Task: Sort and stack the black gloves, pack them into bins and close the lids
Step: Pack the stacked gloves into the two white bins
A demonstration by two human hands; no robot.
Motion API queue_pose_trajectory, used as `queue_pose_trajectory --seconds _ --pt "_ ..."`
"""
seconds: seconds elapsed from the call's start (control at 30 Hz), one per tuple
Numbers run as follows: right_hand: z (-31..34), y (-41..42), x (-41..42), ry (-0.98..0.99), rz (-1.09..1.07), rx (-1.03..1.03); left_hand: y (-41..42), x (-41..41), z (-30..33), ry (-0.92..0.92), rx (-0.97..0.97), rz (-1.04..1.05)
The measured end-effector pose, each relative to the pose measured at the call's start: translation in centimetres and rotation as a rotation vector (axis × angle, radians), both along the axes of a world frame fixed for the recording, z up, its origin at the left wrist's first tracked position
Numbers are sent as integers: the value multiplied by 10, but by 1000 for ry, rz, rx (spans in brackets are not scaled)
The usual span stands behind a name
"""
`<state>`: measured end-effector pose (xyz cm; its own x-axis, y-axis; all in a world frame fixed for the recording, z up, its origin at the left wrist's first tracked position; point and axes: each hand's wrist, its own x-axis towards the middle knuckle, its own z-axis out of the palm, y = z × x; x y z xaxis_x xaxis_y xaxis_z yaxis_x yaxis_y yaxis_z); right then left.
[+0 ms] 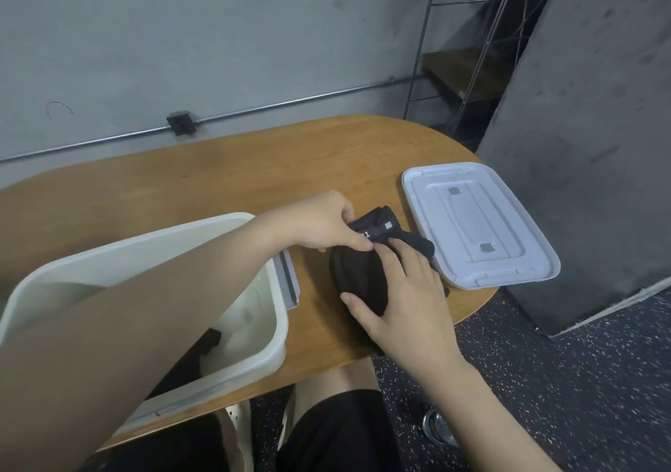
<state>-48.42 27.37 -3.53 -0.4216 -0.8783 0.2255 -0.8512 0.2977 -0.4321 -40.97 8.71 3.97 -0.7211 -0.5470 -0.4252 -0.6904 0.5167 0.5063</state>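
Left hand [328, 226]: fingers curled, pinching the cuff end of a black glove [381, 226] between thumb and forefinger; the cuff carries a small white printed marking, partly covered by the fingers. Right hand [406, 290]: laid palm down on a stack of black gloves [357, 275], fingers fairly straight and spread, thumb resting on the near edge of the stack; it presses rather than grips. The pinched glove lies across the far end of the stack, touching it, with its dark end reaching toward the lid. How many gloves make up the stack cannot be determined. The stack rests on the wooden table [218, 181], near its front edge, between the bin and the lid. White bin [152, 250]: stands on the table to the left of the stack, open at the top, with the left forearm passing over it; dark fabric [208, 341] lies at its bottom near corner, mostly hidden by the arm. A grey flat piece [288, 279] lies on the table, projecting from under the right side of the bin. White lid [479, 224]: lies flat on the table to the right of the stack, just beside it, inner face up, with two small grey squares along its centre line; its right end sits at the table's rounded end. Beyond the table, a grey wall with a metal conduit [290, 103] and a junction box [181, 122]. Below the table edge, the person's knees and a speckled dark floor [544, 380].
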Motion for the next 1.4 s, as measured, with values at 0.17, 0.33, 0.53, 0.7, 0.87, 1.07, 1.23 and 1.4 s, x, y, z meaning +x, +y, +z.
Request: queue_pose_trajectory --seconds 0.17,0.33,0.53,0.7,0.87,1.07,1.23,1.4 --pt "-1 -4 4 -71 -61 6 -1 -5 4 45 68 96" --pt "-2 -9 6 -76 -106 -12 -1 -8 1 73 169 178" --pt "-3 -14 13 -62 -170 -35 0 -8 -1 118 255 234" --pt "-7 -18 18 -35 -214 -71 4 -7 4 141 295 227" --pt "-7 -20 24 -29 -238 -56 10 -7 8 192 384 229" --pt "-8 -23 29 -12 -264 -47 17 -5 11 276 486 251" --pt "-4 -23 27 30 -276 -73 19 -3 18 299 525 236" --pt "4 -24 19 41 -292 -122 26 0 27 345 566 248"
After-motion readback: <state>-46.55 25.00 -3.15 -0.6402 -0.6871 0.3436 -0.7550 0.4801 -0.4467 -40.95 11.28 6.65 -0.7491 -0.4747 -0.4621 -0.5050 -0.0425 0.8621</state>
